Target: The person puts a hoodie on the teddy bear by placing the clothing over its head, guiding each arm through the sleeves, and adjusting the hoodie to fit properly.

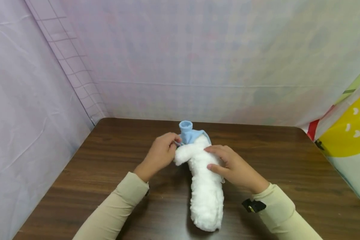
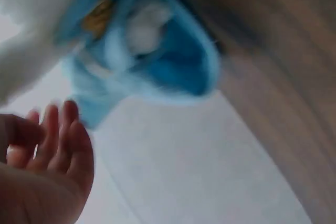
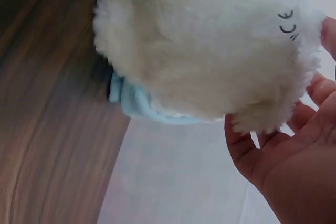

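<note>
Clock directions follow the head view.

Left hand (image 1: 159, 151): fingers bent, tips together at the 9 o'clock edge of the blue cloth; whether they pinch it, cannot tell.
Right hand (image 1: 235, 166): holds the plush, fingers curved about its 3 o'clock side, thumb and index fingertip apart on the fur.

Plush (image 1: 206, 186): white, fluffy, lying lengthwise between the hands, rounded end toward 6 o'clock. One stubby limb (image 1: 184, 154) reaches toward 9 o'clock, its end just beside the left hand.
Tag (image 3: 287, 25): pale, with small dark print, on the plush near the right thumb.
Blue cloth (image 1: 193, 135): at the plush's 12 o'clock end, one tube standing up with a round mouth. The left wrist view, blurred, shows a wide opening with white inside and a golden-brown patch (image 2: 98, 18).

Sleeves (image 1: 129, 193): beige, one on each arm, entering from 7 and 5 o'clock.
Strap (image 1: 254, 205): black, at the right cuff.
Table (image 1: 93, 173): dark brown wood grain, rounded far corners, beneath all.
Backdrop (image 1: 198, 60): pale, faintly checked, at 12 o'clock.
Curtain (image 1: 24, 116): whitish, at 9 o'clock.
Printed cloth (image 1: 351, 128): yellow shape with white flecks, at 3 o'clock.
</note>
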Motion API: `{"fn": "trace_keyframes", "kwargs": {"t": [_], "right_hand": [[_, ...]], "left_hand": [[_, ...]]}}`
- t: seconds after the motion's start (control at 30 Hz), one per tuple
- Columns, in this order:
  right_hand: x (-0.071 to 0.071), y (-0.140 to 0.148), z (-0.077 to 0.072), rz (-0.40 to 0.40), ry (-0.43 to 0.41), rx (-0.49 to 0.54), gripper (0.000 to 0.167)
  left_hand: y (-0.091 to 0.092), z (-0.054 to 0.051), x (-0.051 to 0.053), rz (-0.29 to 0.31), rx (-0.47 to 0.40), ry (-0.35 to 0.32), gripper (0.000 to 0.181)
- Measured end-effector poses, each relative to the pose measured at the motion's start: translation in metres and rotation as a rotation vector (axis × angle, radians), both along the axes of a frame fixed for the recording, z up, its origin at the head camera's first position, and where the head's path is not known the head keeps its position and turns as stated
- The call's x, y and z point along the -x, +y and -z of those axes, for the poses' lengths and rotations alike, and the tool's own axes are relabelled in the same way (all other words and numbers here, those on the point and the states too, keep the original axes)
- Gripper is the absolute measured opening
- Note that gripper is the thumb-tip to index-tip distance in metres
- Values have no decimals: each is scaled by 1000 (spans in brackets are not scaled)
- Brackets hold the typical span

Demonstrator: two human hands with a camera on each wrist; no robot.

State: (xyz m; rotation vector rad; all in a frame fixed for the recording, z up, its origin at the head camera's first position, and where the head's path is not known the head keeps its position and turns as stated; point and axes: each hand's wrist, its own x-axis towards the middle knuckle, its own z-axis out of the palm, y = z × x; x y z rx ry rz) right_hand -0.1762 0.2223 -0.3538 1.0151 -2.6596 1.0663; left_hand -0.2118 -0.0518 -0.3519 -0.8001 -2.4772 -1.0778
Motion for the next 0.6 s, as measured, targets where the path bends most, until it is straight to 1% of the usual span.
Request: {"fn": "trace_keyframes", "kwargs": {"t": [0.03, 0.07, 0.1, 0.13, 0.17, 0.2, 0.27, 0.33, 0.4, 0.47, 0.5, 0.53, 0.6], "right_hand": [[0, -3, 1, -12, 8, -2, 46], [1, -5, 2, -22, 15, -1, 46], [1, -8, 3, -31, 19, 4, 44], [1, -11, 4, -39, 14, 14, 42], [2, -13, 5, -44, 6, 30, 40], [2, -15, 6, -42, 0, 50, 37], [2, -18, 8, -25, -6, 97, 32], [2, -20, 10, -9, 2, 129, 29], [3, -20, 12, 4, 28, 115, 27], [4, -19, 14, -2, 46, 47, 28], [4, -19, 15, -7, 51, 1, 30], [4, -19, 15, -12, 54, -49, 32], [5, -19, 15, -20, 38, -120, 35]], "left_hand": [[-2, -4, 0, -3, -68, 27, 23], [-3, -7, -1, 13, -105, 46, 21], [-4, -11, -2, 40, -117, 57, 19], [-4, -13, -3, 74, -90, 60, 17], [-4, -15, -4, 116, -40, 42, 16], [-4, -15, -6, 158, 28, 14, 18], [-3, -14, -10, 212, 183, -47, 27], [-2, -10, -14, 220, 290, -115, 34], [-2, -5, -17, 197, 336, -179, 40], [-2, 2, -19, 172, 344, -239, 47], [-3, 7, -19, 164, 350, -256, 50], [-3, 10, -19, 160, 359, -267, 53], [-3, 16, -18, 165, 387, -266, 57]]}}
